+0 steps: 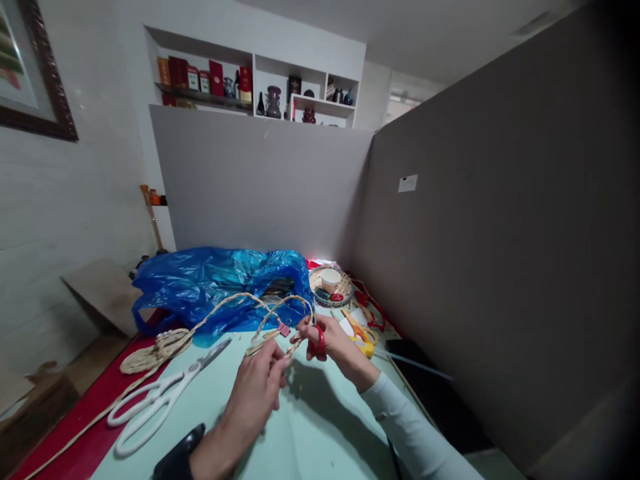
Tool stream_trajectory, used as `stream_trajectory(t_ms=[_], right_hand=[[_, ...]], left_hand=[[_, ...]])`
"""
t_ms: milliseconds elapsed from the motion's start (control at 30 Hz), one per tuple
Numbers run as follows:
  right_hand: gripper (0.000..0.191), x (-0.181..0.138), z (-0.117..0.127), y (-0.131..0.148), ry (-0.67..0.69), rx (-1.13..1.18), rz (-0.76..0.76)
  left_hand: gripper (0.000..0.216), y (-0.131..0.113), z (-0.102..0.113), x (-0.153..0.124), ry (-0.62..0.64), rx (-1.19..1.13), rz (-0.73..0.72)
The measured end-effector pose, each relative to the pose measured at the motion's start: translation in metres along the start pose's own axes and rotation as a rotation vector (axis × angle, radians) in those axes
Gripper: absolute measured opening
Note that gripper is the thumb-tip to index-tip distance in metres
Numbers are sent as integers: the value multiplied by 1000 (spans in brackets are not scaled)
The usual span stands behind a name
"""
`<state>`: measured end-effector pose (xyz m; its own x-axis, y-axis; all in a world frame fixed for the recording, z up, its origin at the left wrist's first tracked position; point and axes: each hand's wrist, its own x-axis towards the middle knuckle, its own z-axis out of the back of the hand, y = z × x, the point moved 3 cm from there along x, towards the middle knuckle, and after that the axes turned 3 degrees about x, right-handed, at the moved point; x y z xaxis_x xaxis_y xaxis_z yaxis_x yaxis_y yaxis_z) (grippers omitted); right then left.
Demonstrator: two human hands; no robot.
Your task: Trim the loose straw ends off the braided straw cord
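Observation:
My left hand (260, 377) is closed, thumb and fingers pinching a braided straw cord (294, 347) above the table. My right hand (333, 347) carries small red-handled scissors (319, 341), the handles around its fingers and the thin blades pointing up. Its fingertips also touch the cord beside my left hand. A small pink clip (284, 329) sits on the straw strands just above my left hand. The cord loops up and runs left to a flat coil of braided straw (156, 353). Large white-handled scissors (167, 393) lie to the left of my left hand.
A crumpled blue plastic bag (220, 280) lies at the back. Behind my right hand are a woven tray (345, 293) with a white cup (331, 280), and a yellow-orange tool (361, 337). Grey partitions (265, 173) stand behind and right. The table has a pale green cover (310, 433).

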<state>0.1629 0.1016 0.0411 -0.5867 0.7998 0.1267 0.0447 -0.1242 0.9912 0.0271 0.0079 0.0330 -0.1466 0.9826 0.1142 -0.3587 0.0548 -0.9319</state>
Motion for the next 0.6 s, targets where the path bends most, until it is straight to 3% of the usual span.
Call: stream_trajectory(t_ms=[133, 233, 367, 600], right_hand=[[38, 11, 25, -31, 30, -36, -113], [38, 9, 34, -38, -1, 9, -138], [37, 4, 32, -34, -16, 85, -181], [36, -11, 27, -25, 33, 158, -289]], left_hand=[[29, 37, -22, 23, 120, -152, 135], [32, 49, -28, 26, 187, -327, 201], [28, 46, -25, 22, 190, -462, 299], [25, 28, -13, 19, 56, -556, 354]])
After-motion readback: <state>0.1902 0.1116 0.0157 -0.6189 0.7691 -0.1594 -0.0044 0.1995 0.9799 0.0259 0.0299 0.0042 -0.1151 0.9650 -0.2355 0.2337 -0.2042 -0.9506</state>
